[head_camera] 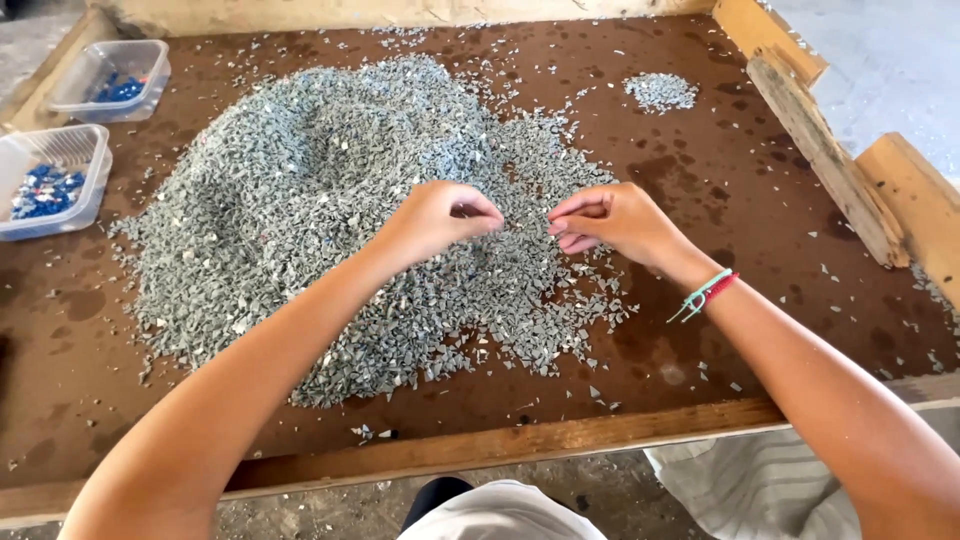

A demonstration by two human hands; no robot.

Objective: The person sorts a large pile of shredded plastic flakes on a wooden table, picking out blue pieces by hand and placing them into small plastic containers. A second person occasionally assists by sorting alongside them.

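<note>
A big heap of small grey plastic flakes point(300, 200) covers the middle of a brown wooden table point(740, 200). My left hand point(435, 218) hovers over the heap's right side, fingers curled with thumb and fingertips pinched together. My right hand point(610, 220) is close beside it, fingers bent and pinched toward the left hand. Whether either pinch holds a flake is too small to tell. A green and red string bracelet point(705, 295) sits on my right wrist.
Two clear plastic tubs with blue pieces stand at the left: one point(110, 80) far, one point(50, 180) nearer. A small separate pile of grey flakes point(660, 90) lies at the far right. Wooden planks point(825, 160) edge the table's right side.
</note>
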